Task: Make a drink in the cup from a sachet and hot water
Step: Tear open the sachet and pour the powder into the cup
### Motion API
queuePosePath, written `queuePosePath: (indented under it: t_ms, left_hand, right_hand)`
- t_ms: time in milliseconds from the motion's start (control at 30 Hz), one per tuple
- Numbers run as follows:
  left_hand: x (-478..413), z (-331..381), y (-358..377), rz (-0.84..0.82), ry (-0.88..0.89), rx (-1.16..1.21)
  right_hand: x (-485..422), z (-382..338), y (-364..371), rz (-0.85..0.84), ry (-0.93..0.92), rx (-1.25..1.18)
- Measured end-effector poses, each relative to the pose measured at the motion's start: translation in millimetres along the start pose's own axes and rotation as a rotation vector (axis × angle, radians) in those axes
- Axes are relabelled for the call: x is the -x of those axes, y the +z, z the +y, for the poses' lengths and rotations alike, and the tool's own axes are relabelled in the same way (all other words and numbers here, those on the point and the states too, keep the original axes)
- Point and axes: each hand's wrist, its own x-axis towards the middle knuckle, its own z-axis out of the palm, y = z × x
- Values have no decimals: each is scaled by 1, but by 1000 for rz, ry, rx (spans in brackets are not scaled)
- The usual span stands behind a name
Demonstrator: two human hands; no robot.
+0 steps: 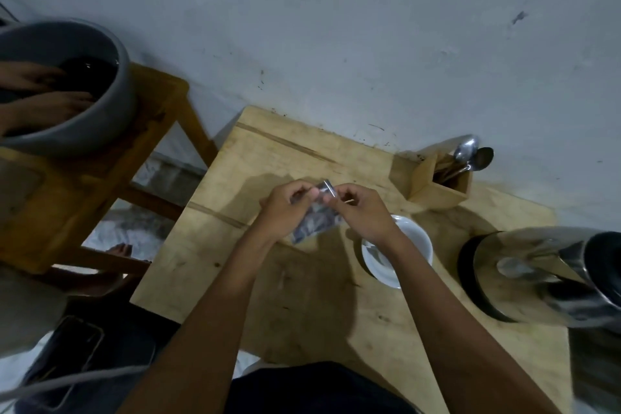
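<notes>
Above the middle of the wooden table (268,296) I hold a dark, silvery sachet (314,220) upright. My left hand (285,212) and my right hand (361,210) both pinch its top edge, thumbs and forefingers close together. The white cup (408,250) stands on the table just right of my right wrist, partly hidden by it; what is inside cannot be made out. A shiny steel kettle (537,274) on a black base sits at the table's right edge.
A wooden cutlery box (440,186) with spoons (468,153) stands at the back of the table, against the grey wall. To the left, another person's hands rest in a grey basin (100,111) on a wooden stand (84,198). A dark bag (74,366) lies lower left.
</notes>
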Motion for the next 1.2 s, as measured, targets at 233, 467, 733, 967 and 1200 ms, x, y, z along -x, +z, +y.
queuePosePath:
  t_ms: [233,467,733,967,1200]
  left_hand:
    - [14,16,8,-45,61,-22]
    - [28,31,13,-24,122,-127]
    - [44,60,14,24,185,-171]
    - [53,70,16,21,250,-258]
    - [57,74,22,12,232,-275]
  right_hand:
    - [26,-7,-12,76,-26,-27]
    - [38,-25,-36,43,-134,128]
    - [41,-37,-46,29,-209,185]
    - [48,-54,-65,-65,-255,466]
    - [51,-60,-69,-67,-273,610]
